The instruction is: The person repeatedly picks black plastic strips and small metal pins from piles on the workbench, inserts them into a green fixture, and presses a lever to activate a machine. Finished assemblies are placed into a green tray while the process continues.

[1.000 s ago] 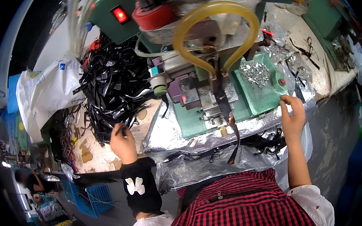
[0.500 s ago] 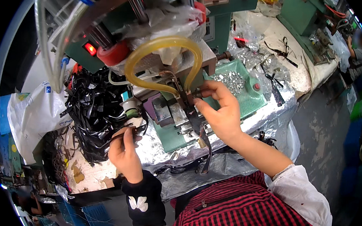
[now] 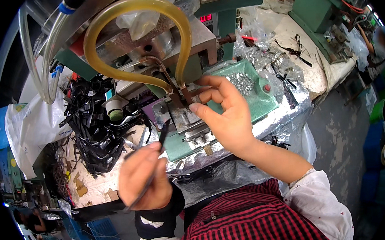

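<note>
Black strap [image 3: 153, 160] sits pinched in the left hand [image 3: 144, 177], lifted clear of the bench edge, its tip angled up toward the small fixture [image 3: 179, 116] under the yellowish hose loop [image 3: 133, 39]. Half a second ago this hand was lower, beside the pile of black straps [image 3: 90, 122]. The right hand [image 3: 225, 113] has pulled slightly back from the fixture; its fingers are spread narrow, fingertips touching the metal block, holding nothing visible. Judging by this, the strap is about to be loaded. Behind the hand lies the green tray [image 3: 263, 106] of shiny metal bits.

two hands (one [image 3: 144, 177], another [image 3: 227, 113]), one yellow hose [image 3: 105, 19]
</note>
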The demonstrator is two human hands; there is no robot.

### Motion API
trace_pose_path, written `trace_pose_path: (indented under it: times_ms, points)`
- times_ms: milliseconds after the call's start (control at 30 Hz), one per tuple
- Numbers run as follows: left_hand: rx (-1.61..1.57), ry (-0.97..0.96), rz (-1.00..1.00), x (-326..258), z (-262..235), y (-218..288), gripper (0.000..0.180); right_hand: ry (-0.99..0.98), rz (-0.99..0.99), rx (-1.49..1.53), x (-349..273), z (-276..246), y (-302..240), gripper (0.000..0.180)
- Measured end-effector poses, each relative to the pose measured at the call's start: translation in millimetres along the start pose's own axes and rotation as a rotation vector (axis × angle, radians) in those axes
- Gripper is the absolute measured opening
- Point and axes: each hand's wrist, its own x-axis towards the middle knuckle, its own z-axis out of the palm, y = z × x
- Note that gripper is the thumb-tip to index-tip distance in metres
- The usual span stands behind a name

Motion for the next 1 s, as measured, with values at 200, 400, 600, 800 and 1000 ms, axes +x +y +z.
trace_pose_path:
  times_ms: [200, 400, 600, 800, 1000]
  points:
    - [-0.346, 0.264, -0.278, 43, -9, 8, 0.017, 0.015, -0.047, 0.150, -6, 10, 29, 0.047]
    - [-0.435, 0.234, -0.439, 55, 8, -23, 0.015, 0.052, -0.036, 0.223, -8, 15, 26, 0.053]
    - [-0.255, 0.008, -0.246, 34, 3, -17, 0.012, -0.129, 0.129, 0.268, -19, -5, -25, 0.061]
    - [0.225, -0.283, 0.344, -7, 46, -9, 0.030, 0.055, -0.091, -0.580, 4, -73, 47, 0.032]
    - [0.184, -0.274, 0.424, -14, 54, -22, 0.034, 0.095, -0.132, -0.713, -11, -117, 71, 0.028]
